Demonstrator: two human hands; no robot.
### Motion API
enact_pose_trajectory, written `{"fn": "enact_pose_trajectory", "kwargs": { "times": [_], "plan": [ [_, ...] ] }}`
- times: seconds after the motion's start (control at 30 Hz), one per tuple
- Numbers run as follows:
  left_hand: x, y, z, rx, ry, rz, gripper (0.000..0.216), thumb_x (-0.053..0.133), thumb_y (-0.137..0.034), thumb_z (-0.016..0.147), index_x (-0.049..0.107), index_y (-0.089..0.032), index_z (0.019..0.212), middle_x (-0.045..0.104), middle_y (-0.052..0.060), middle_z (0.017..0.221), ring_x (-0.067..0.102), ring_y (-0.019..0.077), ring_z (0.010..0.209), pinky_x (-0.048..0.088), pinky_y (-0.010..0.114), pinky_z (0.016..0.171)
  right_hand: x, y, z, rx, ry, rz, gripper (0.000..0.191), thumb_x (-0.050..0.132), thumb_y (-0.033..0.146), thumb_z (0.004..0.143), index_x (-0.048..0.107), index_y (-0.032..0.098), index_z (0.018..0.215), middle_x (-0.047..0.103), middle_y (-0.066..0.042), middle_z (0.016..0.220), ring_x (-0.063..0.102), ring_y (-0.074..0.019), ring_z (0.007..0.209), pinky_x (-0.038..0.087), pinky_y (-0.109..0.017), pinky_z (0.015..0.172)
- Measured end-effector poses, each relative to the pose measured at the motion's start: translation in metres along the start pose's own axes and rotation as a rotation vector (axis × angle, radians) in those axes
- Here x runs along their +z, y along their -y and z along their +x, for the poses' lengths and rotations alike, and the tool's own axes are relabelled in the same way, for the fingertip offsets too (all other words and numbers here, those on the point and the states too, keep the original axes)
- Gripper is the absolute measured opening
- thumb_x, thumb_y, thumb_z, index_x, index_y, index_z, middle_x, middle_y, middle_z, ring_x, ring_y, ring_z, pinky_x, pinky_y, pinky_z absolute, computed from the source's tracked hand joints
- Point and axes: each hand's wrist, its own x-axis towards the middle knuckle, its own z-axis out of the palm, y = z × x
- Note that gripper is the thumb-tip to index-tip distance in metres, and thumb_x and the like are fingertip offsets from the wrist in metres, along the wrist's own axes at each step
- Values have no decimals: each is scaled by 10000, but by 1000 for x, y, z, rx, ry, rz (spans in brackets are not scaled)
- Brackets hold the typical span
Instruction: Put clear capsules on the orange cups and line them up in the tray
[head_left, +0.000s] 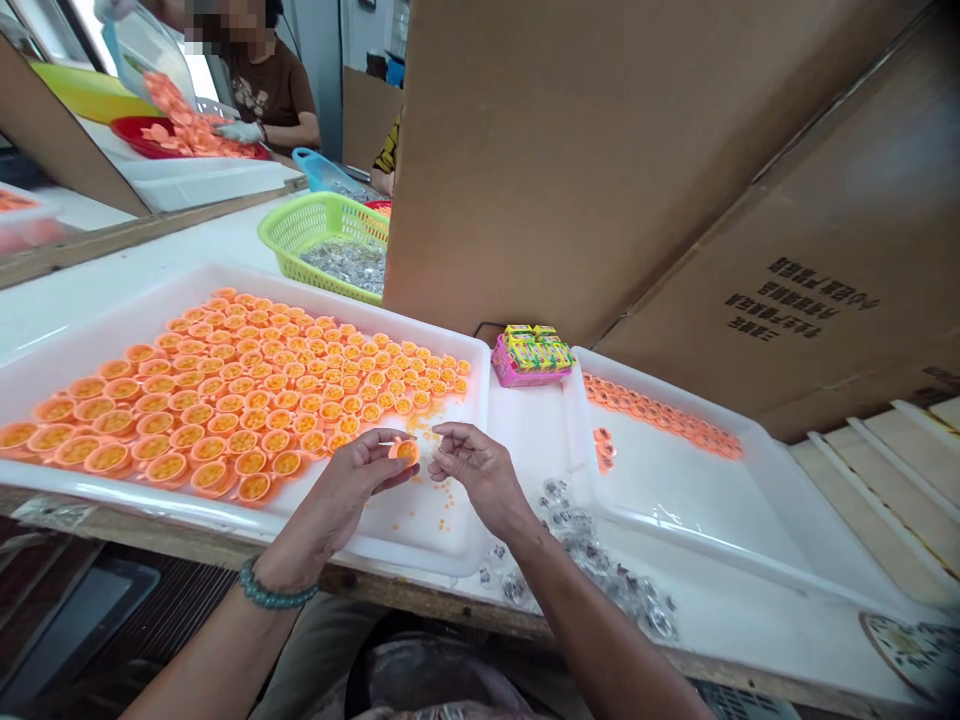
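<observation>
Between the thumb and fingers of my left hand [371, 462] is a small orange plastic cup [405, 452], its open side facing up. My right hand [476, 465] is just to the right of the cup, thumb and fingertips pinched together; whatever they hold is too small to make out. Both hands are over the right end of a white tray [450, 535]. Rows of similar orange cups [240, 400] with small yellow-orange pieces inside fill most of that tray. Loose yellow-orange pieces [442, 525] are scattered on its bottom near my hands.
Clear plastic parts [592, 555] lie between the trays. A second white tray [697, 510] at right holds orange pieces [660, 415]. Small yellow-green boxes [534, 350] stand in a pink container before cardboard [525, 150]. Behind are a green basket [281, 235] and a co-worker [274, 90] handling orange parts.
</observation>
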Motion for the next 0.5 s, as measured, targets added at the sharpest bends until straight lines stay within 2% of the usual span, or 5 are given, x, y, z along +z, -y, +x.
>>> {"fn": "enact_pose_trajectory", "kwargs": {
  "times": [0.13,0.27,0.5],
  "plan": [
    [1,0,-1,-11,14,52,390,761,-210,601,612,-175,959,673,15,808,620,150,787,472,267,776,-1,2,-1,-22,25,4,197,670,253,726,656,209,917,549,29,745,619,-106,662,534,-280,680],
    [3,-2,-2,-6,-13,64,390,768,-215,581,615,-169,936,664,7,765,615,149,748,479,266,747,2,1,-2,5,5,49,216,703,278,698,610,209,880,555,38,716,636,-119,646,541,-282,640],
    [3,0,-1,0,40,80,443,783,-235,579,616,-159,983,678,40,816,627,174,789,471,300,790,-2,0,3,88,-34,-40,240,730,302,661,598,180,820,589,30,667,618,-107,595,517,-240,588]
  ]
}}
